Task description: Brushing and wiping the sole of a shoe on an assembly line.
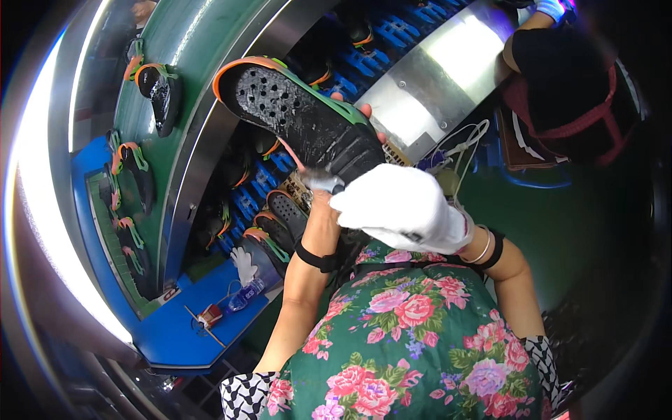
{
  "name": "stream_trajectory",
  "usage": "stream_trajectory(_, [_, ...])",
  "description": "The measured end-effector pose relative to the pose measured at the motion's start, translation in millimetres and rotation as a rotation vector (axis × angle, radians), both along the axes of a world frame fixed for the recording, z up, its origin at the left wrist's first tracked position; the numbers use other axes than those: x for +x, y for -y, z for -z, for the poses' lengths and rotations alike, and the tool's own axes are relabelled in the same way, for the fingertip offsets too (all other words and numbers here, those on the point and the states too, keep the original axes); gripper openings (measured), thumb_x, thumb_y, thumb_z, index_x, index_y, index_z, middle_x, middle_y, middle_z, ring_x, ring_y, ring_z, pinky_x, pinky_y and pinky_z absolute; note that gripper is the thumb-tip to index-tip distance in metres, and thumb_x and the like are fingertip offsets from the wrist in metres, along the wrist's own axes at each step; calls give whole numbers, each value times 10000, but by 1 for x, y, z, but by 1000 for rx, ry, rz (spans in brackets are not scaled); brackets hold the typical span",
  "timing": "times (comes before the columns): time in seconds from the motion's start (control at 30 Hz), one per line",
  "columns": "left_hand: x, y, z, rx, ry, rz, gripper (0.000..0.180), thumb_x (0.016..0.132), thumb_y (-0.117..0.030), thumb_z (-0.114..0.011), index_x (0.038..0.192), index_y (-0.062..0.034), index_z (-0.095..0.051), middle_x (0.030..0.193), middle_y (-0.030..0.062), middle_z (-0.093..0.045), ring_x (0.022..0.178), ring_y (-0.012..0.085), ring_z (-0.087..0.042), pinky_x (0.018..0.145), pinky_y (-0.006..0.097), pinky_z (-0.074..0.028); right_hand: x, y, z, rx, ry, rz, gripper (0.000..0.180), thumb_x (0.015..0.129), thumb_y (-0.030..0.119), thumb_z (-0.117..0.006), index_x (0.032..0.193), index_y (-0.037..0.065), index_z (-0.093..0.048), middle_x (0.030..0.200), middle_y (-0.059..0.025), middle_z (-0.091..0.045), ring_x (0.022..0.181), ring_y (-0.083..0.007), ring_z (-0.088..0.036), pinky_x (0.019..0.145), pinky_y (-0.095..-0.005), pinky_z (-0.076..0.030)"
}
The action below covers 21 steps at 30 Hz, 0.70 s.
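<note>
My left hand [366, 110] is bare and holds a black clog [322, 133] with orange and green trim. Its fingertips show along the clog's right edge, while the palm is hidden beneath. The clog's upper side faces me, with round holes in the toe part and grey wet-looking smears. In a white glove, my right hand [402, 210] is closed on a small brush [323, 182], of which a grey metal part shows. The brush end is blurred and close to the clog's lower left edge; I cannot tell whether it touches.
Several clogs, one of them black [159, 94], lie on the green conveyor belt [192, 31] at left. More stand in blue racks [402, 31] beyond. A blue shelf [168, 336] carries a bottle [245, 295] and a white glove [244, 264]. Another person [560, 84] works at upper right.
</note>
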<state>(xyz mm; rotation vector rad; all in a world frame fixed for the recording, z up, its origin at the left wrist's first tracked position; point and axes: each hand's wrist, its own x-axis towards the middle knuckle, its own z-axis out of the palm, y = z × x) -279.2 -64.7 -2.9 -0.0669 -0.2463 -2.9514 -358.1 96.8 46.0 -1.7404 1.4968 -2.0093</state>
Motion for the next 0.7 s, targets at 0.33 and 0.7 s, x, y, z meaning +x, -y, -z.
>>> stream_trajectory(0.33, [1, 7, -1, 11, 138, -138, 943, 903, -826, -479, 1525, -119, -438, 1390, 239, -591, 1279, 422, -585, 956, 645, -536, 2, -13, 5, 53, 82, -68, 246, 801, 24, -792, 1038, 87, -806, 1068, -88, -785, 966, -256, -745, 812, -362, -595])
stream_trajectory(0.7, [-3, 7, -8, 26, 132, -220, 1070, 833, -891, -501, 1522, -76, -429, 1392, 228, -573, 1232, 424, -600, 946, 632, -557, -9, -21, 8, 139, 374, -239, 192, 769, 38, -817, 954, 89, -798, 1004, -89, -782, 885, -263, -742, 763, -366, -590])
